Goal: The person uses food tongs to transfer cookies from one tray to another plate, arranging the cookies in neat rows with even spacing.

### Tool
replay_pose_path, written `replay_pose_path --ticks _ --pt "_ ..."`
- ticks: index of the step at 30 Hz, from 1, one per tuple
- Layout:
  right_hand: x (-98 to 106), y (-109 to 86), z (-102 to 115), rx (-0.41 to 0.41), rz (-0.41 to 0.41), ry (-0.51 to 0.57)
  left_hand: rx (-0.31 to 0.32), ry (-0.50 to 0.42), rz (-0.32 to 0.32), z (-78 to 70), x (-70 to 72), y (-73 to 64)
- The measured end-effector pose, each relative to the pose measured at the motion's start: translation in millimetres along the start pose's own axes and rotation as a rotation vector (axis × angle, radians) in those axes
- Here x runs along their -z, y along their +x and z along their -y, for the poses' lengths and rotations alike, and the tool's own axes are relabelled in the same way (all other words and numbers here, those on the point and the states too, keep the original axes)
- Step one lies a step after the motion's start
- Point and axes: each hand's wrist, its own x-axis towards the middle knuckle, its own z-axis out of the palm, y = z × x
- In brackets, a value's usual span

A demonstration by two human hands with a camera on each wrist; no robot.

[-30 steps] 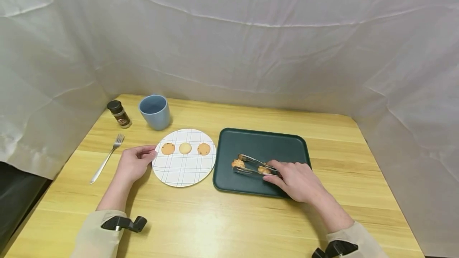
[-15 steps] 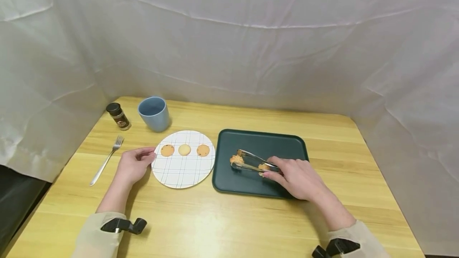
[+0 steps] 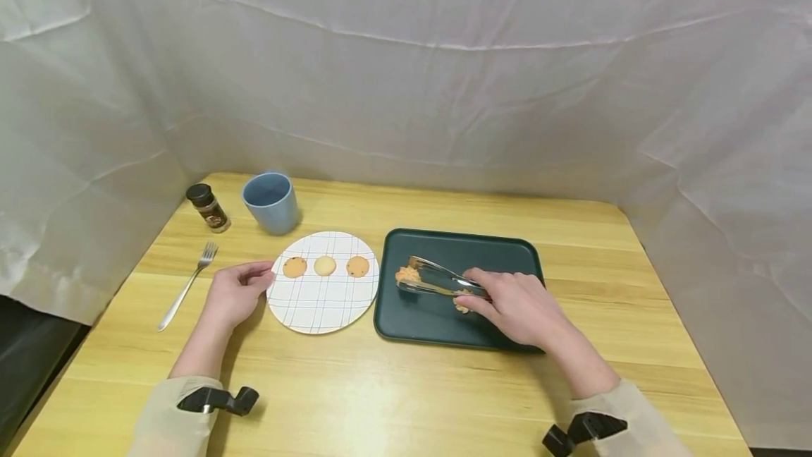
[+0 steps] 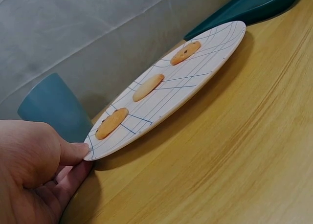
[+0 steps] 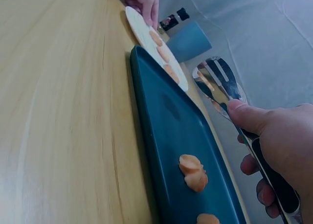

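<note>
My right hand (image 3: 523, 309) holds metal serving tongs (image 5: 222, 79) over the dark green tray (image 3: 444, 326). Between the tong tips is a ridged, golden cookie (image 3: 407, 274), raised above the tray's left part. Another piped cookie (image 5: 193, 172) lies on the tray below, and part of one more (image 5: 208, 219) shows at the bottom of the right wrist view. My left hand (image 3: 235, 295) pinches the left rim of the white checked plate (image 3: 317, 309), thumb on top. Across the plate lie three round cookies in a row: a speckled one (image 3: 294, 267), a plain one (image 3: 325, 266) and another speckled one (image 3: 358, 266).
A blue mug (image 3: 271, 204) stands behind the plate. Left of it is a black-capped spice jar (image 3: 208, 208). A fork (image 3: 188, 288) lies left of my left hand. Pale curtains (image 3: 406, 90) hang round the back and sides of the wooden table (image 3: 355, 400).
The tongs have lifted the ridged cookie off the tray and moved left toward the plate, right hand with them. The left hand stays at the plate's rim.
</note>
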Motion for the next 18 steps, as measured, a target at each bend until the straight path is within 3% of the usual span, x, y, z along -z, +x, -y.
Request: replay_pose_path --ticks 18 --pt "-5.7 23.6 22.6 0.055 0.008 0.011 -0.012 0.004 0.0 -0.2 0.8 -1.1"
